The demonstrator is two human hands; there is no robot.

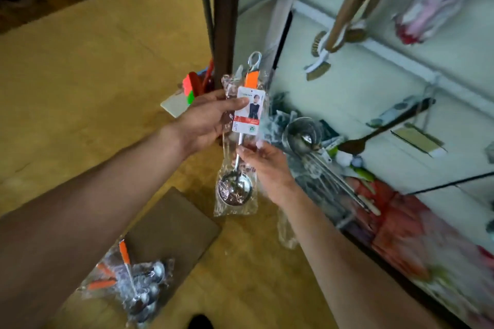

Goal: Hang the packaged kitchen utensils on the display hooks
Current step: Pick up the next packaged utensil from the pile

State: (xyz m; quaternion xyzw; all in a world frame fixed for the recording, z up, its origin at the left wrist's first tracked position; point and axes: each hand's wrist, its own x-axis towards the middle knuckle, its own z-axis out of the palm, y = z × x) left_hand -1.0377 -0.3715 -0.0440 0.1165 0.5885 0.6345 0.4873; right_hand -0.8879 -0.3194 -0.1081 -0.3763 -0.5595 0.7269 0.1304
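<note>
- Left hand (205, 120): fingers and thumb curl round the upper part of the packaged ladle (235, 188), with the thumb pressed on the edge of its white printed card label (248, 111).
- Right hand (267, 163): palm turned up, its fingertips (242, 151) close on the wrapped shaft just below the label. How firmly they close cannot be told through the blur.
- Packaged ladle: a steel ladle with an orange grip section and a metal hanging loop (255, 57) at the top, sealed in clear plastic. It is held upright in the air between the two hands, bowl downward, just beside the left edge of the display panel and not on any hook.
- Pale display panel (347, 93): stands to the right. Bristle brushes (319, 61), a dark wooden spoon (374, 133) and bare steel ladles (302, 136) hang on it.
- Dark brown post (226, 21): rises behind the held ladle's loop.
- Tan floor (80, 75): a brown cardboard sheet (173, 227) lies near the bottom edge of the view.
- Pile of further wrapped orange-handled ladles (133, 283): rests on the sheet's near corner.
</note>
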